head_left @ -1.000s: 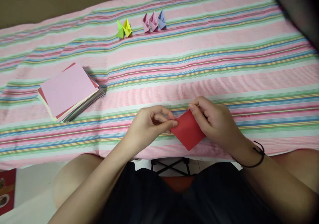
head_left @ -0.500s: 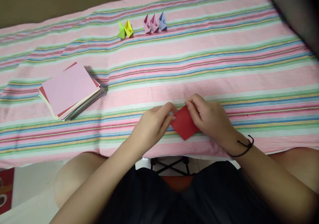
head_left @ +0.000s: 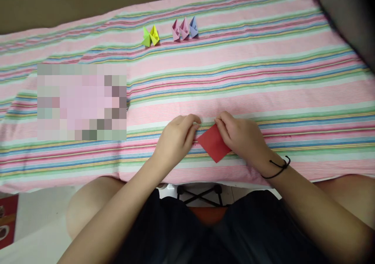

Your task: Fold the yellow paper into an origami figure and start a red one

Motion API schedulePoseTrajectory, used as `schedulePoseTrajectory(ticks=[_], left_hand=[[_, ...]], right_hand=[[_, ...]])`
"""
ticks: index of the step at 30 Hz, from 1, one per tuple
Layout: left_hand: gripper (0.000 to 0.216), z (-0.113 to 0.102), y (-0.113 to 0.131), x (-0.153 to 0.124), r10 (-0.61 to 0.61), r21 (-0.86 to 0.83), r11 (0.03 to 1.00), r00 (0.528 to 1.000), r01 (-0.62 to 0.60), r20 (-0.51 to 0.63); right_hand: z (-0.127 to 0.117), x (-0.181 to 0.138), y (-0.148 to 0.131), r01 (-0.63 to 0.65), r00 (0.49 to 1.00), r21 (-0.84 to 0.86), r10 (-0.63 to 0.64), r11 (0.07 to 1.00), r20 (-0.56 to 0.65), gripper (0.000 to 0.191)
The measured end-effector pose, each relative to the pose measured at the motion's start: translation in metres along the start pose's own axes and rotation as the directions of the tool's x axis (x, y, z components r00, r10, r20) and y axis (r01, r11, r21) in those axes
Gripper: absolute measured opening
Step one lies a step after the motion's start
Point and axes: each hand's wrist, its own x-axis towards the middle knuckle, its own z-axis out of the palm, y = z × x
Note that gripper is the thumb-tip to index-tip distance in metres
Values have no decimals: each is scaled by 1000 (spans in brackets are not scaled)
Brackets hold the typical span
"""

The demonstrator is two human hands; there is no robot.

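A red folded piece of paper (head_left: pixel 214 143), shaped like a diamond, lies on the striped cloth near the table's front edge. My right hand (head_left: pixel 238 133) pinches its upper right edge between thumb and fingers, covering that side. Just left of the paper is my left hand (head_left: pixel 177 137), its fingers curved and the thumb tip slightly apart from the forefinger. Nothing shows between those fingertips, and they do not touch the paper.
Small folded paper pieces stand at the back: a green and a yellow one (head_left: pixel 154 36), two pink ones (head_left: pixel 184 29) and a blue one (head_left: pixel 193 27). A pixelated patch (head_left: pixel 84 101) covers the paper stack at left. The striped cloth (head_left: pixel 249 99) covers the table.
My left hand has let go of the red paper's left corner and drawn back a little to the left. My right hand keeps its pinch. The view has shifted slightly.
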Motion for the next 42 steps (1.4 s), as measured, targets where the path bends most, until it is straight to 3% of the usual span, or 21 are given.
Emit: schedulePoseTrajectory(ticks=[4, 6, 18, 23, 26, 29, 34, 38, 42], left_hand=[[23, 5, 0, 0, 303, -26, 953, 952, -302, 40], [26, 11, 0, -2, 373, 24, 926, 925, -376, 76], [27, 13, 2, -6, 428, 298, 830, 881, -472, 203], [26, 12, 4, -8, 425, 280, 836, 880, -472, 214], [26, 8, -5, -2, 393, 65, 912, 909, -405, 139], [30, 6, -17, 10, 381, -131, 921, 917, -366, 120], [29, 9, -23, 28, 381, -51, 924, 921, -378, 85], [16, 10, -22, 34, 345, -32, 939, 935, -344, 80], [12, 3, -20, 35, 307, -42, 952, 940, -304, 151]], right_hand=[[-1, 2, -2, 9, 999, -79, -5, 997, 48, 34], [-1, 2, -3, 13, 998, -121, -5, 993, 68, 34], [-3, 5, 1, 148, 987, -226, -131, 963, 90, 36], [-1, 6, 3, 179, 983, -228, -165, 957, 78, 39], [3, 4, 4, 174, 985, -222, -169, 959, 43, 39], [5, 3, 5, 179, 983, -223, -181, 958, 11, 39], [6, 3, 5, 190, 981, -226, -196, 956, -5, 36], [6, 3, 4, 175, 984, -234, -176, 956, 18, 34], [4, 3, 4, 168, 986, -224, -163, 960, 42, 36]])
